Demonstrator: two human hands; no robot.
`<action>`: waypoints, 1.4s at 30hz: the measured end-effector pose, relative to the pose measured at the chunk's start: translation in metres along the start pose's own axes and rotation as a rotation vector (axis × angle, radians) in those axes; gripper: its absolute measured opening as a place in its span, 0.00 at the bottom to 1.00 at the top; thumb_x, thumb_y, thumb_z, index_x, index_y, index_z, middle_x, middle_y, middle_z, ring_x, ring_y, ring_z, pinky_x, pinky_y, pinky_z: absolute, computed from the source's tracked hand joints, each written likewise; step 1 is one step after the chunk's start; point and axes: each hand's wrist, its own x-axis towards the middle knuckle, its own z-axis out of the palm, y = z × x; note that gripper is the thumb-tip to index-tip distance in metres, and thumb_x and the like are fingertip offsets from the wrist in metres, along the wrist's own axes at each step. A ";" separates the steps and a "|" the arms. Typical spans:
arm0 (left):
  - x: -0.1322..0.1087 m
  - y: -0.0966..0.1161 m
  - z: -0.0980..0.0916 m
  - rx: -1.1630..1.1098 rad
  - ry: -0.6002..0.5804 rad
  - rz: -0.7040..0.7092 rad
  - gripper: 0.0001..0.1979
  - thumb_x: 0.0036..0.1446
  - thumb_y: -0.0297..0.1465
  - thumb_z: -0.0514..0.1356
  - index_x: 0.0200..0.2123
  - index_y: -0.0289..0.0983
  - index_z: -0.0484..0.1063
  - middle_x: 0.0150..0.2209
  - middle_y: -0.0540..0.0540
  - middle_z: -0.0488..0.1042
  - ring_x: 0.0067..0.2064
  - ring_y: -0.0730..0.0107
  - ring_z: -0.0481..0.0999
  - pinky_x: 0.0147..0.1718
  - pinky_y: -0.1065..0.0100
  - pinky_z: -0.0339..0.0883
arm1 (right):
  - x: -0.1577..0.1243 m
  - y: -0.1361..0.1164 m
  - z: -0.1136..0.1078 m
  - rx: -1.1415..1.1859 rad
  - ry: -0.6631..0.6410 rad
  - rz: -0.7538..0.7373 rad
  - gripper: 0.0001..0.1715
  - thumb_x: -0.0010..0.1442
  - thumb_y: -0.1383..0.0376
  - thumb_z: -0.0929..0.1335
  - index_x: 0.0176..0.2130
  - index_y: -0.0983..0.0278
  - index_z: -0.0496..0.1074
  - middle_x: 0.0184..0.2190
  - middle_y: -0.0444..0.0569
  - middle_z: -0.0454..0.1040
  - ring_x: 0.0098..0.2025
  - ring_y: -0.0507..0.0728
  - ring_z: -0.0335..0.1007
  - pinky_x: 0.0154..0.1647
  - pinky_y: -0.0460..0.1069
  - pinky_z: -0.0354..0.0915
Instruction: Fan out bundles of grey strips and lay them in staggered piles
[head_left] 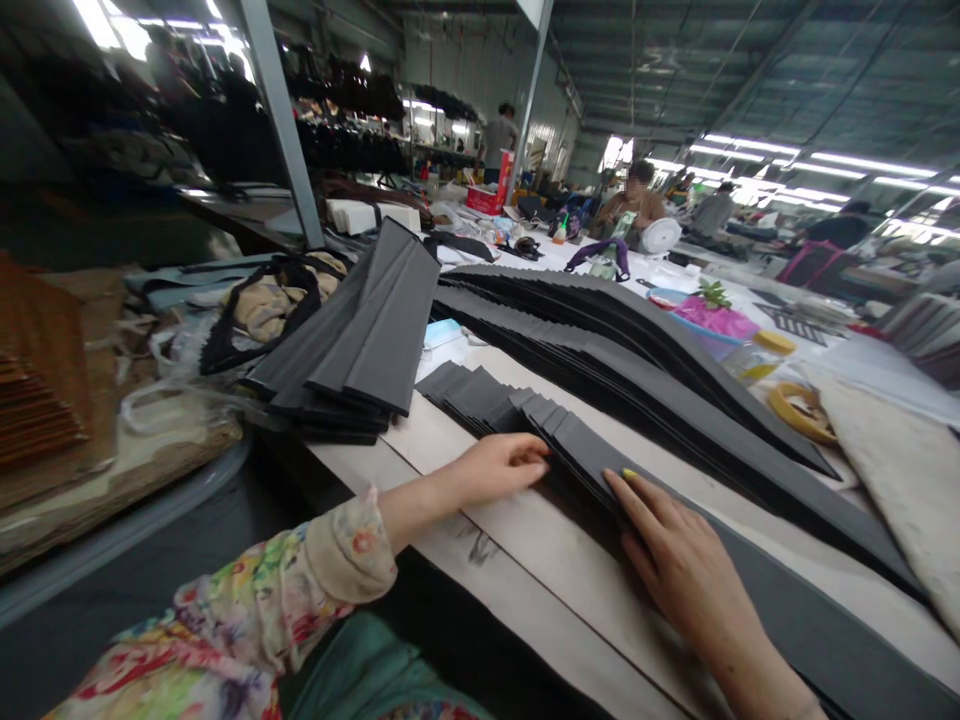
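Dark grey flat strips (555, 425) lie in a fanned stack on the pale tabletop in front of me, their ends stepped. Slightly blurred, my left hand (499, 468) is at the stack's near edge with its fingers curled; whether a strip edge is between them is hidden. My right hand (667, 550) rests on the strips farther right, fingers stretched out, with something yellow at one fingertip. Behind lie two more long fanned rows of grey strips, a nearer row (637, 385) and a farther row (600, 300). At left, shorter grey pieces (375, 320) form an overlapping pile.
A metal post (281, 120) rises behind the pile. Brown sheets (37, 370) are stacked at far left, near a bundle of beige cloth (274, 300). On the right are a yellow bowl (802, 410), a yellow-lidded jar (765, 355) and pale fabric (892, 460). People work farther back.
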 end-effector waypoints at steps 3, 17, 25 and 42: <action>-0.003 -0.010 -0.027 0.581 0.335 0.279 0.08 0.55 0.29 0.53 0.38 0.35 0.69 0.42 0.43 0.71 0.48 0.61 0.67 0.50 0.58 0.58 | -0.002 0.002 0.003 -0.033 0.032 -0.074 0.25 0.62 0.63 0.57 0.58 0.60 0.55 0.55 0.52 0.63 0.55 0.59 0.59 0.45 0.53 0.61; 0.004 -0.038 -0.054 0.891 0.349 0.343 0.14 0.53 0.31 0.58 0.44 0.34 0.67 0.47 0.42 0.69 0.50 0.63 0.66 0.51 0.60 0.59 | -0.009 0.011 0.006 -0.110 0.037 -0.175 0.25 0.63 0.64 0.56 0.58 0.61 0.55 0.55 0.53 0.63 0.54 0.58 0.60 0.43 0.52 0.61; -0.001 -0.039 -0.062 0.879 0.363 0.257 0.21 0.49 0.33 0.61 0.46 0.31 0.67 0.51 0.38 0.64 0.53 0.60 0.63 0.54 0.60 0.56 | -0.006 0.005 0.003 -0.060 0.027 -0.103 0.29 0.60 0.52 0.58 0.57 0.62 0.57 0.55 0.54 0.63 0.54 0.60 0.61 0.44 0.55 0.61; 0.009 -0.006 -0.071 0.016 0.208 -0.168 0.21 0.53 0.34 0.58 0.50 0.33 0.62 0.35 0.43 0.74 0.35 0.71 0.73 0.28 0.73 0.63 | -0.004 0.005 0.000 0.004 0.000 -0.051 0.29 0.59 0.53 0.59 0.57 0.62 0.57 0.54 0.52 0.64 0.52 0.60 0.62 0.45 0.55 0.61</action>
